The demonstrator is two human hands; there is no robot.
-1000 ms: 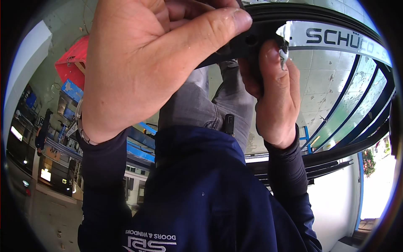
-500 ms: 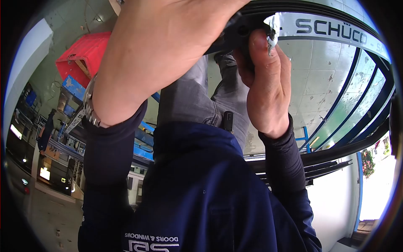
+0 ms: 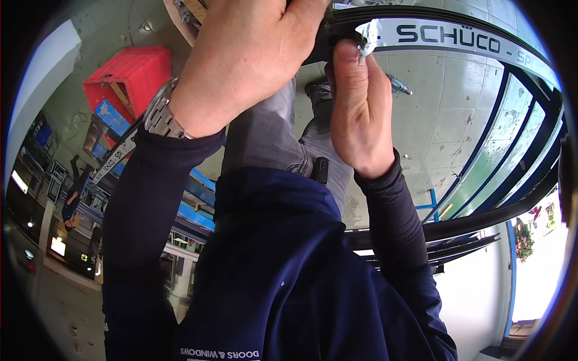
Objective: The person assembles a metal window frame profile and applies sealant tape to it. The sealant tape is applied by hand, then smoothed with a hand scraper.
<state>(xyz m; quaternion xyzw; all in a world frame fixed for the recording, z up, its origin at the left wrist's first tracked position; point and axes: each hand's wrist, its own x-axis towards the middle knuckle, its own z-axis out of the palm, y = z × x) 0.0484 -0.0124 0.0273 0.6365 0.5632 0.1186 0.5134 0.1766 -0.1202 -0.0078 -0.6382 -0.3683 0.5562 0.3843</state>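
Note:
Across the top runs a black frame profile [image 3: 325,43] with white protective film [image 3: 445,36] lettered "SCHÜCO" along it. The film's left end [image 3: 368,31] is torn and crumpled, lifted from the profile. My right hand [image 3: 362,111] is closed around the profile, its thumb pressed against it just below the crumpled film. To its left, my left hand [image 3: 247,72] is turned back-up, reaching to the same profile. Its thumb points right and its fingertips lie hidden past the top edge; what it grips cannot be made out.
A red crate [image 3: 129,75] and blue metal supports [image 3: 112,117] stand at the left. Another film-covered profile [image 3: 114,159] lies there. A power tool [image 3: 399,85] rests on the tiled floor. Black frame bars [image 3: 494,150] with glass curve down the right. A person [image 3: 73,198] is at far left.
Both hands and the profile have shifted left in view. My left hand sits lower and shows its wristwatch more fully. The power tool on the floor has come into sight beside my right hand.

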